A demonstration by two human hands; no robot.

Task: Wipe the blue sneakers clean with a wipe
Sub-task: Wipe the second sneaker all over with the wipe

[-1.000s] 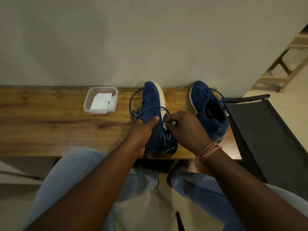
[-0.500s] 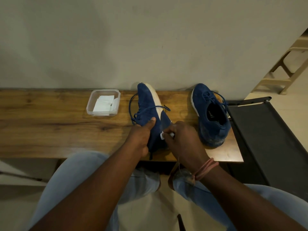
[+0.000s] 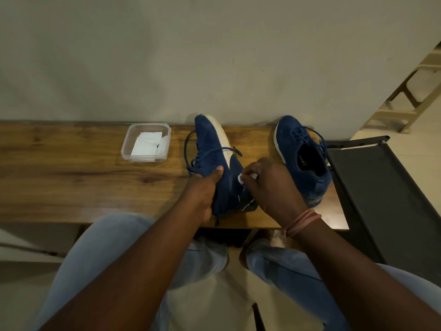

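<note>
Wooden bench [image 3: 71, 182]; wipe tub [image 3: 146, 142] leftward

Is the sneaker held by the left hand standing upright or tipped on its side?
Tipped on its side: the held sneaker shows its white sole edge upward, while the left hand grips it.

Count from where I'm standing: two blue sneakers [image 3: 216, 161] [image 3: 303, 158], one clear tub [image 3: 146, 142] of wipes, one balled-up wipe [image 3: 241, 179], one bench [image 3: 83, 177].

A home — wooden bench [image 3: 71, 177] against plain wall [image 3: 167, 56], tiled floor [image 3: 405, 149].
</note>
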